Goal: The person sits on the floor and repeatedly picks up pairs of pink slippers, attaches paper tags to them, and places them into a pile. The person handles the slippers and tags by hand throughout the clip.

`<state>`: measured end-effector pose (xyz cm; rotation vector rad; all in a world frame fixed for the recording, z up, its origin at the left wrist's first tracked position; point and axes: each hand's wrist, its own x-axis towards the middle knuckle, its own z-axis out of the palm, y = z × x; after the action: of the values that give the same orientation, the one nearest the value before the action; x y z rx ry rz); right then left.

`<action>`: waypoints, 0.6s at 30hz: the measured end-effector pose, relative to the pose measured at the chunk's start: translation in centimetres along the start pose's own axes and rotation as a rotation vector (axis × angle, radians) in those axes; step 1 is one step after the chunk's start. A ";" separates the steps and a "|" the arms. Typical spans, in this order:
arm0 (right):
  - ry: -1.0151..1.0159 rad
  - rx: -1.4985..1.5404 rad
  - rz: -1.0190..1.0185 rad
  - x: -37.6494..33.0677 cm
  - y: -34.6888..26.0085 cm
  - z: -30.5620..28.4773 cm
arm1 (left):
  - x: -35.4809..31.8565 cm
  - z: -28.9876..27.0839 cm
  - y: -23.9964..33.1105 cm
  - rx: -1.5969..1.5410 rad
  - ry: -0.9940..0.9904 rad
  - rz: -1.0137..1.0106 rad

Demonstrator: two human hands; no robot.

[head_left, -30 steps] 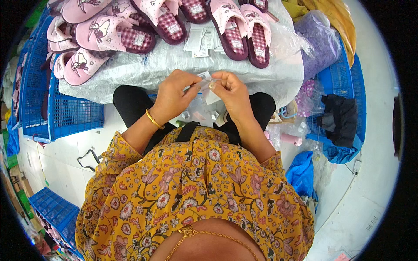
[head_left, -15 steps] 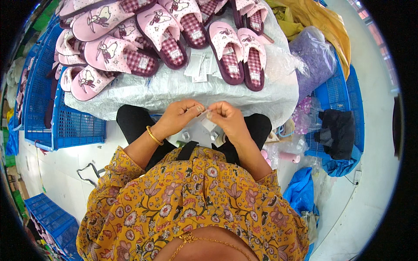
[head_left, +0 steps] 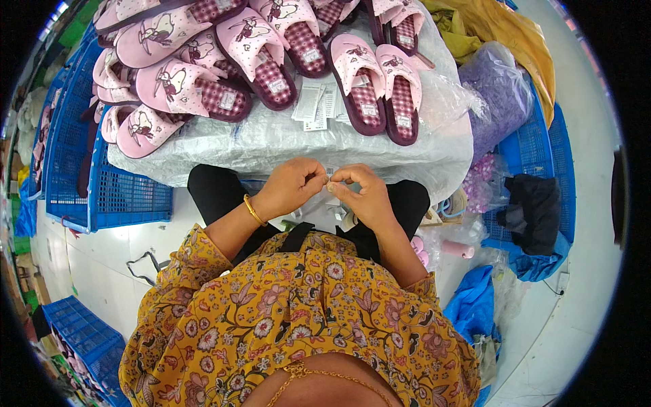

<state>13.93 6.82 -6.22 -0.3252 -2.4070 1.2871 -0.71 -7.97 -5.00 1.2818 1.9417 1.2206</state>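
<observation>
1. My left grip (head_left: 290,188) and right grip (head_left: 368,198) pinch a small pale piece (head_left: 329,172), mostly hidden, just before the desk (head_left: 237,146).
2. On the desk, pink slippers (head_left: 169,87) lie near white paper slips (head_left: 310,105).
3. Left of the desk stands a blue basket (head_left: 132,193); right of it, a purple bundle (head_left: 500,91).

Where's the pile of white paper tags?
In the head view, the tag pile lies upper centre on white sheeting, just left of two parallel slippers.

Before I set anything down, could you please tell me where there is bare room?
The covered surface is bare between the paper tags and its near edge; a smaller patch separates the front-right slipper pair from the purple bundle. Its far left is crowded with slippers.
</observation>
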 end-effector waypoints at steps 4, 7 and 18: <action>-0.061 0.391 0.250 -0.1 -0.4 0.3 | 0.7 0.2 0.3 0.068 -0.001 0.061; -0.034 0.496 0.322 -0.3 0.2 0.6 | 1.3 0.2 -0.2 0.101 0.001 0.134; -0.002 0.383 0.387 -1.1 1.8 -0.6 | 13.2 -1.6 1.8 0.393 0.464 0.198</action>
<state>15.22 7.84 -7.65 -0.6968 -2.0981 1.8748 -6.75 3.56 -1.84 1.5129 2.5337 1.3721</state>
